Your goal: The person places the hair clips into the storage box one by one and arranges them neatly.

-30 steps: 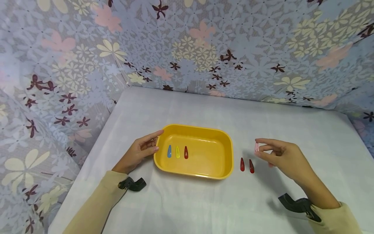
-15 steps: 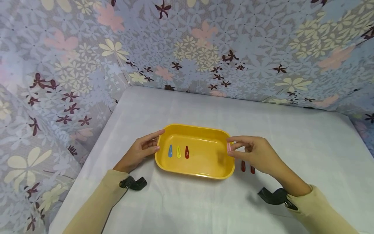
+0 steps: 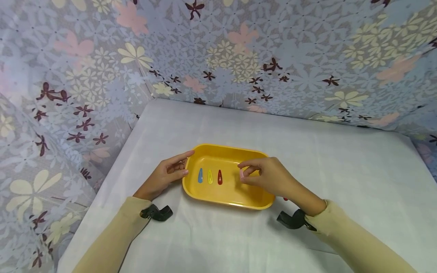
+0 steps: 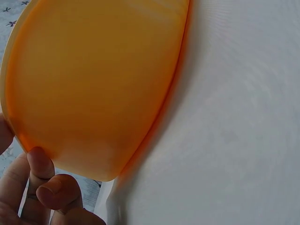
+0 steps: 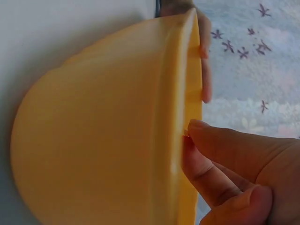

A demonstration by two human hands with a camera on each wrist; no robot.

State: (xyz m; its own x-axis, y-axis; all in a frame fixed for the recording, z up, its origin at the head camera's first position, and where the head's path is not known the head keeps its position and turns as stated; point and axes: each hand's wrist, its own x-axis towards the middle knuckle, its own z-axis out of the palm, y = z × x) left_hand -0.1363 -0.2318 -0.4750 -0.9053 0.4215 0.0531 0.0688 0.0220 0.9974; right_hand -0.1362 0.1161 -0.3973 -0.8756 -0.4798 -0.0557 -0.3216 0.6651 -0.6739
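Observation:
A yellow plastic tray (image 3: 227, 192) lies on the white cloth; its outer wall fills much of both wrist views. My left hand (image 3: 162, 177) holds the tray's left end, thumb and forefinger at the rim. Inside the tray, toward its left, a blue snap hair clip (image 3: 200, 176), a yellow one (image 3: 210, 177) and a red one (image 3: 220, 177) lie in a row. Above the tray's right half, my right hand (image 3: 271, 175) pinches a pink hair clip (image 3: 241, 174) between thumb and fingertips. In the right wrist view, the tray wall mostly hides that clip.
A bit of a red hair clip (image 3: 285, 199) shows beside the tray's right end, mostly covered by my right forearm. White cloth (image 3: 205, 239) covers the table surface. Flower-patterned fabric (image 3: 218, 57) rises behind it and at the left.
My right hand has carried the pink hair clip leftward from beside the tray to above its inside. Its arm now covers most of the two red clips outside. The left hand stays at the rim.

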